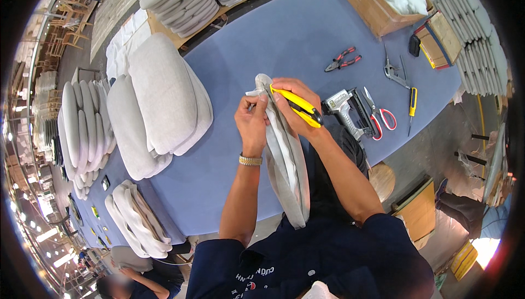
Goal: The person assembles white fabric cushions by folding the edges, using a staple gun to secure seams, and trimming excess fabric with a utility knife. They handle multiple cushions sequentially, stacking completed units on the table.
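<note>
Straight away I look at how the grey cushion [278, 173] lies against the two hands, since by my reckoning everything turns on that. Its long axis runs away from the body, the near end close to the dark shirt [273, 255], the far end leaning a little to the left over the blue table [219, 58]. It is turned narrow side up, and a white strip [285, 154] shows lengthwise between its two grey sides.

Both hands are up at the far end, so most of the cushion's length stretches back from them toward the wearer. From my distant seat I see the left hand [252, 121] with thumb and fingers pinched on the cushion's left edge, just short of the tip. The right hand [301, 92] is wrapped around a yellow and black utility knife [295, 101], on the cushion's right side, with the knife's nose pointing up and left across that edge, near the left fingertips. Neither hand is clearly nearer, I judge: one sits on each flank, almost level. I cannot tell whether a blade is out or touching the fabric. Just right of the right wrist, apart from it, I see a staple gun [343, 107] on the table
</note>
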Motion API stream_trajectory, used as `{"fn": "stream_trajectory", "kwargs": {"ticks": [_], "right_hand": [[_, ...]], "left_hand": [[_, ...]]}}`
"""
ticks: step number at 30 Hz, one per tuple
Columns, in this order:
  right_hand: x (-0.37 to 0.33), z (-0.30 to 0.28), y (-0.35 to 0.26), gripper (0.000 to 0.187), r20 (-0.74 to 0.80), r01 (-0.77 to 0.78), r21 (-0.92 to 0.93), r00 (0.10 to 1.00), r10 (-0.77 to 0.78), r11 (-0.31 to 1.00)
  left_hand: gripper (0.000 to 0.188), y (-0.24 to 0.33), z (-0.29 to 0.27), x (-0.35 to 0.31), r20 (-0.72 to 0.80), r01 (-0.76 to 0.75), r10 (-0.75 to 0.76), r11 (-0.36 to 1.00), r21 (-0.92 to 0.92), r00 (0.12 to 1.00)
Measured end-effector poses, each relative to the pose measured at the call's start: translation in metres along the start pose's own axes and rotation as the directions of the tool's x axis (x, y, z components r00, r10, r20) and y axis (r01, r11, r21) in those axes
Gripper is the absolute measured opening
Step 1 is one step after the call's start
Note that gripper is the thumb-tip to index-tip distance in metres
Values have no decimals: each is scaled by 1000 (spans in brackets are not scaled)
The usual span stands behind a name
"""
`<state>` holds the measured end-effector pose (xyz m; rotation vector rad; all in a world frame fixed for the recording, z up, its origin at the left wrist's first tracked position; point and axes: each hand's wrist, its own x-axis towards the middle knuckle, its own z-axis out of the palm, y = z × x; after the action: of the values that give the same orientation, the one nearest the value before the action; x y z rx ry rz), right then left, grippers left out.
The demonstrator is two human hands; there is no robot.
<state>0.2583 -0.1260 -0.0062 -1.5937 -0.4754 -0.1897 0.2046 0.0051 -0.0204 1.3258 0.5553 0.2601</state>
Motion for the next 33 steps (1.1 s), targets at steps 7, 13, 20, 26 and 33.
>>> {"fn": "stream_trajectory", "kwargs": {"ticks": [7,13,20,26,33], "right_hand": [[-9,5,-8,20,-7,83,-130,996,-85,988],[-13,8,-9,21,-47,71,-138,996,-79,988],[-6,14,-5,19,-9,121,-185,992,-124,975],[-5,11,-16,15,30,78,-225,997,-74,971],[-10,11,-13,20,11,94,-223,996,-94,970]], "left_hand": [[13,-4,4,-4,-14,-65,65,998,-3,998],[11,-8,2,-4,-14,-72,72,997,-14,997],[13,-13,1,-2,-26,-35,32,994,-104,999],[13,-9,2,-3,-21,-8,5,992,-128,1000],[14,-10,5,-4,-51,-44,39,994,-103,998]]}}
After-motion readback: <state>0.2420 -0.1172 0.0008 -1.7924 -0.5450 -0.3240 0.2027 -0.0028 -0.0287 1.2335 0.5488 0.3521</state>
